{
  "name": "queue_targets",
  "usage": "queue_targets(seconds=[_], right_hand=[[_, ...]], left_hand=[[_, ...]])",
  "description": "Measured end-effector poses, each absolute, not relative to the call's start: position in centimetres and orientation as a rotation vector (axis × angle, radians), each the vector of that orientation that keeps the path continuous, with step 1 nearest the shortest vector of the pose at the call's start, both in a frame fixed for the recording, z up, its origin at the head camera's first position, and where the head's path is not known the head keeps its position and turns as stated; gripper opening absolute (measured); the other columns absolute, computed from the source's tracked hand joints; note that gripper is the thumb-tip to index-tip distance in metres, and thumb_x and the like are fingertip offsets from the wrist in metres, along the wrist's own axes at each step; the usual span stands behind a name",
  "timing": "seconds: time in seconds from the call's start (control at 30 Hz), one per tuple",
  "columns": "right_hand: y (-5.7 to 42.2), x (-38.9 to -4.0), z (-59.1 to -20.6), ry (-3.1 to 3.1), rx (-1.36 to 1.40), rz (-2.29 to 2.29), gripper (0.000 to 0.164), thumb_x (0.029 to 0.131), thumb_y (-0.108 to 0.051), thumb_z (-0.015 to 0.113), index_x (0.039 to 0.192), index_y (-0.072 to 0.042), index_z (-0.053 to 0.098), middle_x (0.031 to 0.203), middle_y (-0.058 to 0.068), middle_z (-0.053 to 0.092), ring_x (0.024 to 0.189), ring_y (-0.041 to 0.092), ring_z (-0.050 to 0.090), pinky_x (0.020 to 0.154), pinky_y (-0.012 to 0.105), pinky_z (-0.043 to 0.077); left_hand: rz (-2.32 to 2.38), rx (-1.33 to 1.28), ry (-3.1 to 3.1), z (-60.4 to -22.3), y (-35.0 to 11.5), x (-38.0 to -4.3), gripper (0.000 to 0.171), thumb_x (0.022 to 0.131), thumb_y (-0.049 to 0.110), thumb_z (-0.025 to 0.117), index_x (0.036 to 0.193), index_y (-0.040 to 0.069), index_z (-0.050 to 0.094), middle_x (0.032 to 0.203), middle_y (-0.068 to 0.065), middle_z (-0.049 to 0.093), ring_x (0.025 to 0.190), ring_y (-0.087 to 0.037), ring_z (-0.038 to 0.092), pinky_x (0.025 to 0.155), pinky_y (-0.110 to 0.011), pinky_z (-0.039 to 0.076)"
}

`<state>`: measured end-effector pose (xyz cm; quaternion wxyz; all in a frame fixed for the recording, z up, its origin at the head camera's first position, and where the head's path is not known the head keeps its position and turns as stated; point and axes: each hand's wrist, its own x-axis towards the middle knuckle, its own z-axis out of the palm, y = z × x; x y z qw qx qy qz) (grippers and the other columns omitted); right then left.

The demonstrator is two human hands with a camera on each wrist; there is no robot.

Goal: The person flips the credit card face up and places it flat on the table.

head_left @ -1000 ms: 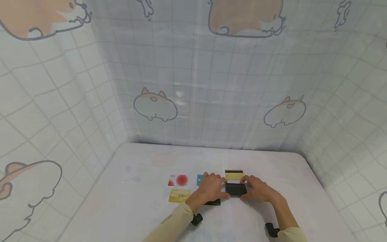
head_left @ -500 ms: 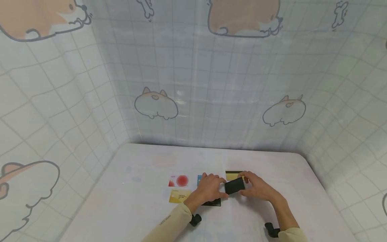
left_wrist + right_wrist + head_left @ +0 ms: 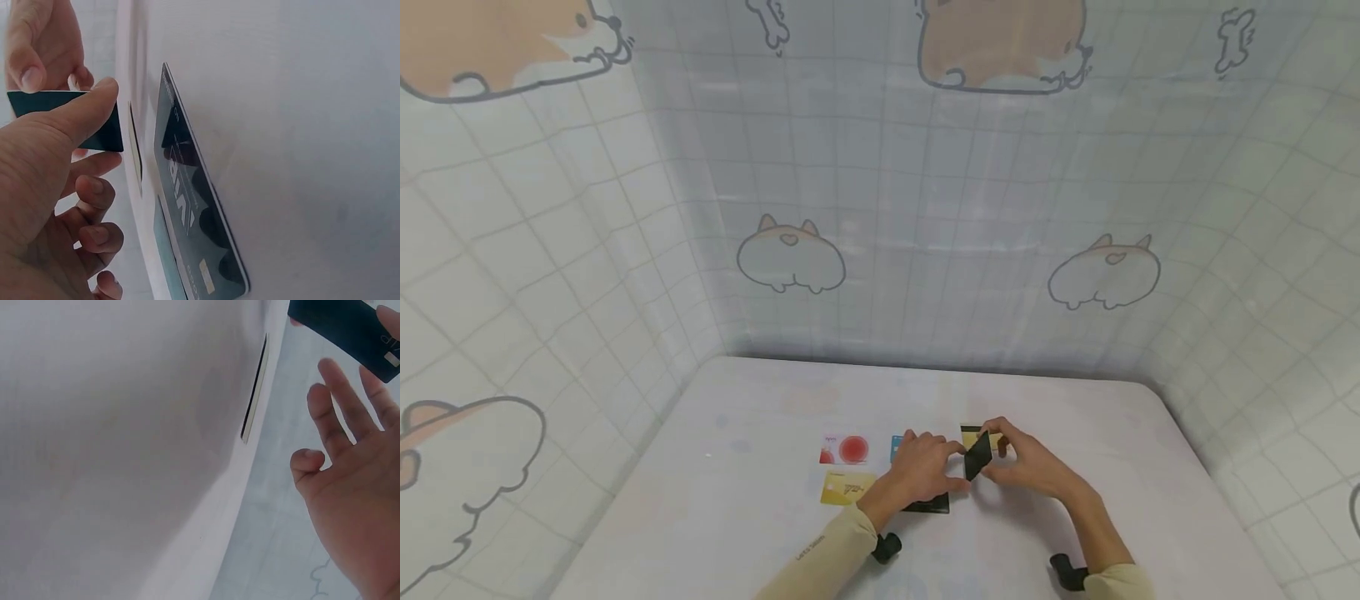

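Note:
A dark bank card (image 3: 978, 456) is up off the table, tilted on edge between my two hands. My left hand (image 3: 919, 467) pinches its left side; in the left wrist view the thumb lies across the dark card (image 3: 47, 101). At the other side my right hand (image 3: 1030, 460) pinches it with thumb and fingers, its lower fingers loosely bent in the right wrist view. Below my left hand lies a black card with VIP lettering (image 3: 187, 187), partly covered in the head view. Behind the right hand, a gold card with a black stripe (image 3: 970, 434) is partly hidden.
On the white table (image 3: 760, 417), left of my hands, lie a white card with a red circle (image 3: 853, 449) and a yellow card (image 3: 842, 488). A blue card (image 3: 896, 445) shows beside the left hand. Patterned sheets (image 3: 887, 192) wall the back and sides.
The dark card has turned from flat and level to a steep tilt. My right hand has moved left and slightly up with it, over the gold card; the left hand has hardly moved.

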<state>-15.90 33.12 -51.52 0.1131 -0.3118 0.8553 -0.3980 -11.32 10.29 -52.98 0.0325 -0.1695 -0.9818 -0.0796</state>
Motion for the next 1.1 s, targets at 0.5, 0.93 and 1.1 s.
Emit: queue_targets(seconds=[0.5, 0.93, 1.1], right_hand=[[32.08, -15.41, -51.85, 2.442, -0.950, -1.195, 0.059, 0.085, -0.017, 0.078, 0.135, -0.013, 0.047, 0.123, 0.007, 0.059, 0.119, 0.023, 0.055, 0.099, 0.056, 0.041], [32.60, -15.28, -52.18, 2.590, -0.938, -1.087, 0.061, 0.083, -0.023, 0.082, 0.136, -0.023, 0.052, 0.122, -0.001, 0.055, 0.114, 0.024, 0.054, 0.095, 0.053, 0.045], [32.74, -15.33, -52.20, 2.631, -0.993, -1.016, 0.058, 0.082, -0.024, 0.082, 0.133, -0.028, 0.056, 0.123, 0.000, 0.055, 0.118, 0.027, 0.055, 0.095, 0.060, 0.043]], left_hand=[[-0.252, -0.562, -2.985, -53.47, 10.22, -10.98, 0.059, 0.081, 0.067, 0.072, 0.125, 0.027, 0.069, 0.109, 0.010, 0.072, 0.095, -0.014, 0.064, 0.074, -0.034, 0.037], [-0.288, -0.517, -2.952, -53.03, 9.59, -11.04, 0.066, 0.082, 0.066, 0.071, 0.134, 0.026, 0.063, 0.115, 0.008, 0.071, 0.102, -0.015, 0.064, 0.078, -0.035, 0.040], [-0.280, -0.518, -2.934, -53.01, 9.50, -11.03, 0.067, 0.082, 0.066, 0.071, 0.136, 0.029, 0.061, 0.118, 0.009, 0.071, 0.104, -0.015, 0.064, 0.079, -0.035, 0.040]])
